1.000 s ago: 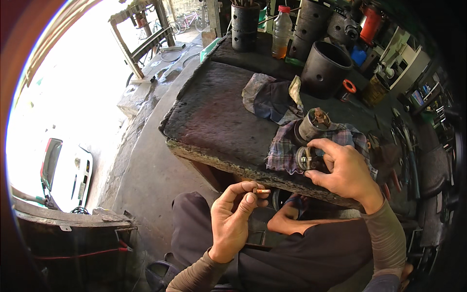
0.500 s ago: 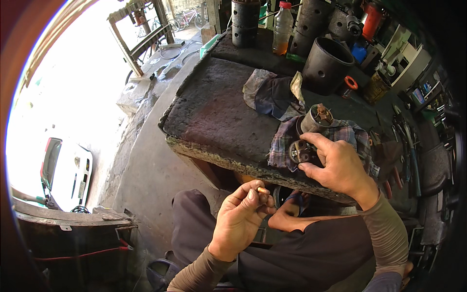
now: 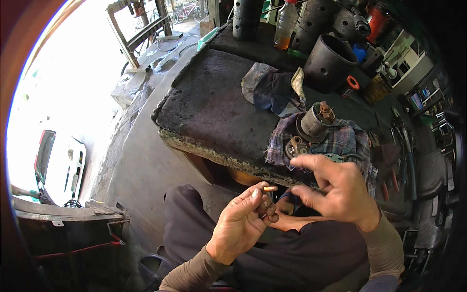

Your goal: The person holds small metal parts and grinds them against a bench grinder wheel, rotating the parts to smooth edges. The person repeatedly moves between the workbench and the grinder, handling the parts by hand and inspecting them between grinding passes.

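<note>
Between the thumb and forefinger of my left hand [image 3: 241, 214] is a small brass-coloured piece [image 3: 270, 188], shaped like a short rod. My right hand [image 3: 338, 192] hangs in the air before the bench edge, thumb and forefinger spread, nothing between them. Just beyond its fingertips a small round metal part with holes [image 3: 296, 146] lies on a plaid cloth [image 3: 348, 136]. Behind that part stands a metal cylinder [image 3: 314, 125] with copper-coloured pieces at its top. A green-handled tool [image 3: 335, 156] on the cloth is partly hidden by my right hand.
The dark workbench [image 3: 204, 97] has a rough, worn edge. A crumpled rag [image 3: 275, 90] lies farther back, near a large black cylinder [image 3: 331, 63] and a plastic bottle [image 3: 284, 27] with amber liquid. Several hand tools [image 3: 404, 151] lie at the right.
My right hand has let go of the round metal part and drawn back toward my left hand, its fingers spread. My left hand still pinches the brass-coloured piece. The view has shifted slightly.
</note>
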Demonstrator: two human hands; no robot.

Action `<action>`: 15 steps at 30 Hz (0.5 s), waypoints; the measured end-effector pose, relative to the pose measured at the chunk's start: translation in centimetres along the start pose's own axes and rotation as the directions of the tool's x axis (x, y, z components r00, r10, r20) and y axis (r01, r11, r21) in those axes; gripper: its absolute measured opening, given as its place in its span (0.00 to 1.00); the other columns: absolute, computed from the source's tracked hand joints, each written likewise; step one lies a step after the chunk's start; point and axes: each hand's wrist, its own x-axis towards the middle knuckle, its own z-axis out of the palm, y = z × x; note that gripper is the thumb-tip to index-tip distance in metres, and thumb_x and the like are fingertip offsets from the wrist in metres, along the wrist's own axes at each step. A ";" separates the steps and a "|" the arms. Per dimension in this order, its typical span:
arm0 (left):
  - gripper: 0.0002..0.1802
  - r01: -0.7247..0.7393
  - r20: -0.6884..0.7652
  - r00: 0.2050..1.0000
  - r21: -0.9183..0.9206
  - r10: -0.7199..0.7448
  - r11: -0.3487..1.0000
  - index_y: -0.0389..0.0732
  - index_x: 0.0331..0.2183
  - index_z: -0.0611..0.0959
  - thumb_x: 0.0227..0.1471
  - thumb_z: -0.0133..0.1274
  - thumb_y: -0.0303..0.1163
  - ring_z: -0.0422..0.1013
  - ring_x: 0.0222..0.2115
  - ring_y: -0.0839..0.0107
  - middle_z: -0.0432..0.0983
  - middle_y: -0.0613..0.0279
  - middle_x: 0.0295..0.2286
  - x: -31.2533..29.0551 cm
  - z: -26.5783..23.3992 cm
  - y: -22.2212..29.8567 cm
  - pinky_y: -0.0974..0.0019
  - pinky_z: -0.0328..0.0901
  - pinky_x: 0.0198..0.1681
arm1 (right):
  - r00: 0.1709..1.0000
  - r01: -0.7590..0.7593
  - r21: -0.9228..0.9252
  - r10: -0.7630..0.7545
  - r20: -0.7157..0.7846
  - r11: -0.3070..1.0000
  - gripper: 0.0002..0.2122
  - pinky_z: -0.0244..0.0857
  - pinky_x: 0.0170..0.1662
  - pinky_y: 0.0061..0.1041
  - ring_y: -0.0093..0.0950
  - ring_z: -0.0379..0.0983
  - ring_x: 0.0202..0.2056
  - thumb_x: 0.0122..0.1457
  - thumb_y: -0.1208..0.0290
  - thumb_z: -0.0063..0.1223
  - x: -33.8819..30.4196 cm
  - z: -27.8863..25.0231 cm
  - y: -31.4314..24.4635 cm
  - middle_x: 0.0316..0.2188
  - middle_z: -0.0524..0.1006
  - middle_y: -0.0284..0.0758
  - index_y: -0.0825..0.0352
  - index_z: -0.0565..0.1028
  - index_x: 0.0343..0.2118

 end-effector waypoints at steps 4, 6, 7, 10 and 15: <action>0.16 -0.006 -0.023 1.000 0.044 0.007 0.999 0.40 0.52 0.78 0.67 0.52 0.38 0.72 0.40 0.72 0.76 0.68 0.36 -0.1 0.6 -0.6 0.61 0.69 0.48 | 0.991 0.129 0.085 -0.131 0.012 0.988 0.22 0.53 0.18 0.23 0.18 0.59 0.14 0.49 0.73 0.73 -0.5 1.0 -0.4 0.18 0.73 0.30 0.65 0.79 0.48; 0.17 -0.030 -0.016 0.999 0.083 0.031 0.996 0.38 0.53 0.78 0.68 0.52 0.37 0.75 0.42 0.71 0.78 0.65 0.40 -0.2 1.0 -0.8 0.60 0.70 0.49 | 0.989 0.144 0.097 -0.146 0.020 0.985 0.20 0.59 0.19 0.23 0.21 0.66 0.16 0.49 0.74 0.72 -0.4 1.2 -0.7 0.20 0.77 0.31 0.66 0.79 0.47; 0.18 -0.042 -0.012 0.999 0.102 0.044 0.994 0.37 0.53 0.77 0.68 0.52 0.37 0.76 0.43 0.70 0.79 0.63 0.41 -0.2 1.1 -0.9 0.60 0.71 0.49 | 0.989 0.138 0.093 -0.142 0.033 0.986 0.19 0.64 0.21 0.24 0.24 0.72 0.18 0.50 0.75 0.70 -0.3 1.1 -1.1 0.21 0.78 0.32 0.65 0.79 0.46; 0.18 -0.032 0.029 0.999 0.089 0.029 0.995 0.34 0.53 0.78 0.68 0.51 0.36 0.77 0.45 0.69 0.80 0.59 0.44 -0.1 1.1 -1.0 0.62 0.71 0.49 | 0.986 0.160 0.087 -0.163 0.034 0.983 0.17 0.69 0.23 0.25 0.27 0.78 0.20 0.50 0.77 0.68 -0.2 1.4 -1.0 0.21 0.80 0.33 0.65 0.80 0.45; 0.18 -0.009 0.002 1.000 0.097 0.009 0.995 0.34 0.52 0.80 0.67 0.53 0.35 0.75 0.38 0.74 0.80 0.61 0.40 -0.3 1.6 -1.1 0.65 0.71 0.46 | 0.979 0.200 0.068 -0.201 0.016 0.977 0.14 0.68 0.23 0.25 0.27 0.78 0.21 0.49 0.78 0.68 -0.1 1.6 -0.8 0.22 0.80 0.33 0.65 0.81 0.41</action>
